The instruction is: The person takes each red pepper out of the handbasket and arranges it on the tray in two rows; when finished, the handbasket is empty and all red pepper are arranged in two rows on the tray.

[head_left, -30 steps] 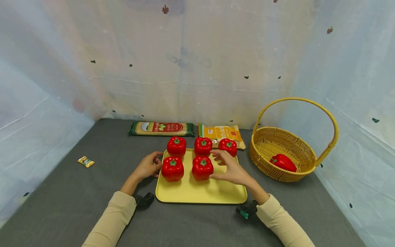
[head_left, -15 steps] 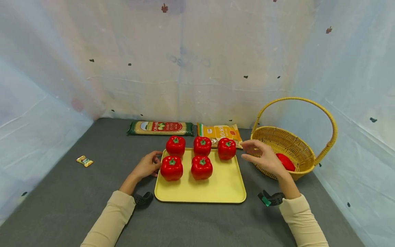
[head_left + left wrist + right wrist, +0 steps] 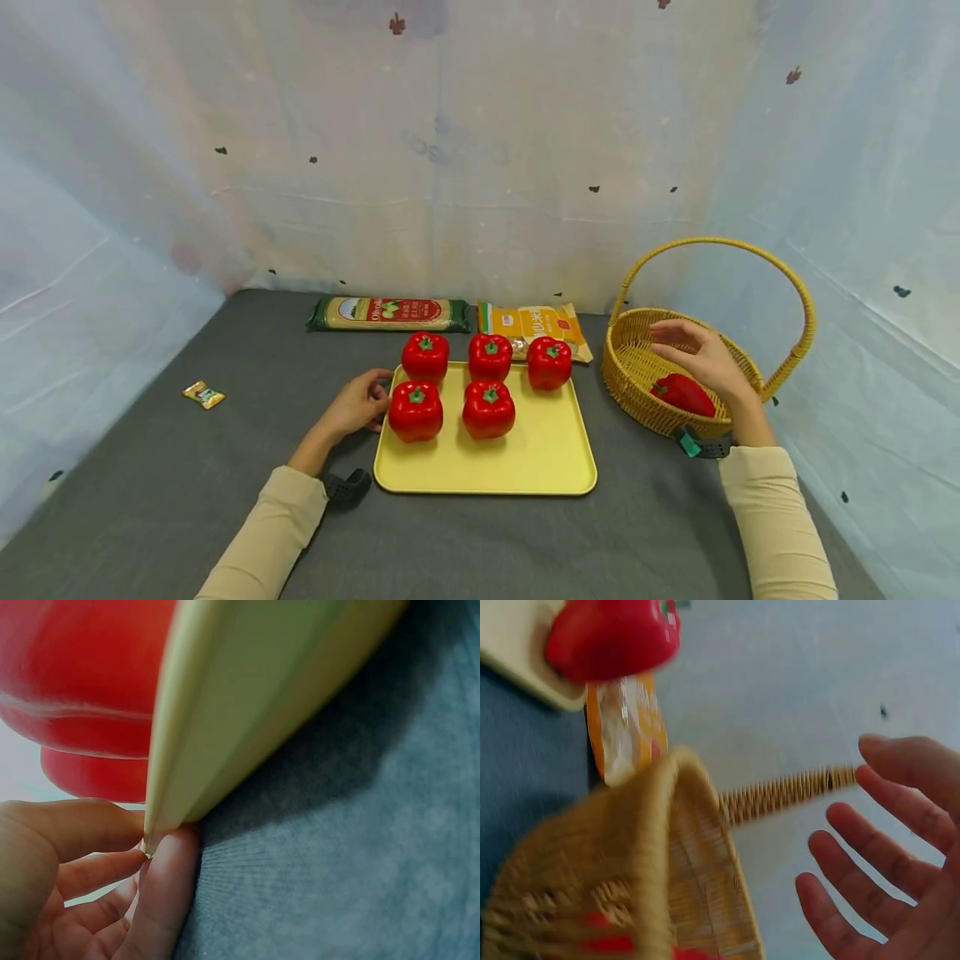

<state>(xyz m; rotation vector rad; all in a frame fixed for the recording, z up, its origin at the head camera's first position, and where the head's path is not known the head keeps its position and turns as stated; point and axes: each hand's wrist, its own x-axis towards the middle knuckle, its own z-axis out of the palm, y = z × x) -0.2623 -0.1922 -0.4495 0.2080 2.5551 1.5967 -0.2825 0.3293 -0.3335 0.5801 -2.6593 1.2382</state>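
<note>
My left hand point(image 3: 360, 402) pinches the left rim of the yellow tray point(image 3: 528, 467); the left wrist view shows its thumb point(image 3: 166, 881) low against the tray wall, fingers on the other side. Several red bell peppers stand on the tray, among them a front-left one point(image 3: 416, 412), a front-middle one point(image 3: 488, 410) and a back-right one point(image 3: 549, 363). Over the wicker basket point(image 3: 630, 400) hovers my right hand point(image 3: 705, 360), fingers spread and nothing in them. Beneath it, another red bell pepper point(image 3: 684, 395) lies on its side inside the basket.
Behind the tray lie a long spaghetti pack point(image 3: 390, 313) and an orange food bag point(image 3: 536, 323). A tall arched handle point(image 3: 723, 242) rises over the basket. Far left on the grey cloth is a small wrapped sweet point(image 3: 203, 394).
My right hand has moved right, from beside the front-middle bell pepper to above the basket, carrying nothing. The left hand stays at the tray rim, and the bell peppers keep their places.
</note>
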